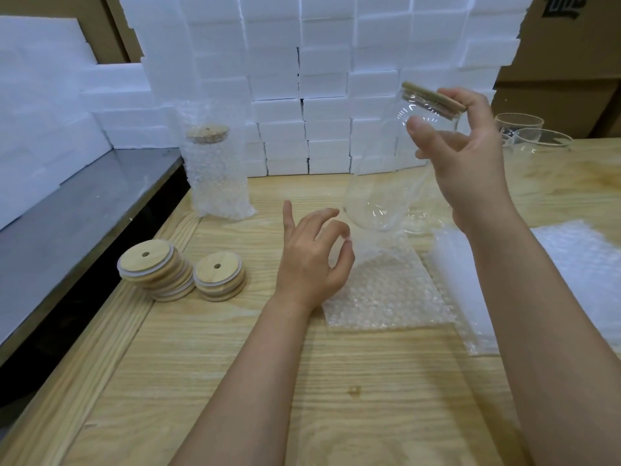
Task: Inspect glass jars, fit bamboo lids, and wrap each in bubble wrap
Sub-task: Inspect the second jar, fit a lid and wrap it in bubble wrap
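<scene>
My right hand (467,153) grips a clear glass jar (386,183) near its neck and holds it tilted in the air, base toward me. A bamboo lid (433,95) sits on the jar's mouth under my fingertips. My left hand (312,260) hovers just below the jar's base with its fingers loosely curled, and holds nothing. A bubble wrap bag (383,290) lies flat on the wooden table (235,364) under that hand. Two stacks of bamboo lids (181,270) stand at the left.
A lidded jar wrapped in bubble wrap (215,169) stands at the back left. Open glass jars (534,136) stand at the far right. More bubble wrap sheets (571,264) lie at the right. White foam blocks (319,79) are stacked along the back, a grey shelf (67,223) at the left.
</scene>
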Tool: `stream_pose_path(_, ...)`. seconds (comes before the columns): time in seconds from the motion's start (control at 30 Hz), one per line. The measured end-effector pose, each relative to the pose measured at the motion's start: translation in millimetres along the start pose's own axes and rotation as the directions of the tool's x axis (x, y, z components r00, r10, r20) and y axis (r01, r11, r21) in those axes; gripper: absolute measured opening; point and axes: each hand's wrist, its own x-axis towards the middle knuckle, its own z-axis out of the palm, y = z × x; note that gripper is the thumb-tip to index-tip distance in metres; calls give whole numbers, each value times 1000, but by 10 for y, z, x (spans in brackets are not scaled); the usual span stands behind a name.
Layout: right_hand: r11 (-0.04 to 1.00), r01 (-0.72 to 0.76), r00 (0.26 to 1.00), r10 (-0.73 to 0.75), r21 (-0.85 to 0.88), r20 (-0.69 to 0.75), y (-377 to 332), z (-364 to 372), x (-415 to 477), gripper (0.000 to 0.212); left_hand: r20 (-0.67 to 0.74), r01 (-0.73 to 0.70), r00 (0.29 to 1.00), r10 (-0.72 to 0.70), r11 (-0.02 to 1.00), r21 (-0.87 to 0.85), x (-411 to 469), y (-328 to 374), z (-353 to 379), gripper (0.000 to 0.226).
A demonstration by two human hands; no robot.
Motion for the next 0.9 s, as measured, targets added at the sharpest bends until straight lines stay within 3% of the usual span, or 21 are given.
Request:
stream_pose_path(0.2, 987, -5, 991, 27, 161, -131, -8, 149, -30, 36, -13, -29, 1000, 28, 997, -78, -4, -10, 2, 12)
stream_pose_path(0.4, 973, -64, 988, 93, 220, -124, 47, 232, -67, 34, -46, 45, 998, -51, 991, -130, 11, -26, 31, 9)
stream_pose_path(0.5, 981, -76, 986, 100, 177, -131, 79, 203, -52, 35, -105, 82, 989, -103, 980, -183, 11, -34, 15, 6)
stream_pose_path(0.67, 995, -65, 988, 75, 76, -137, 103, 117, -20, 32, -145, 35, 987, -67, 977, -211, 14, -12, 32, 8)
stream_pose_path(0.9, 994, -34, 999, 36, -100, 22, 76, 84, -28, 45, -146, -25, 989, -9, 974, -227, 12, 20, 46, 19)
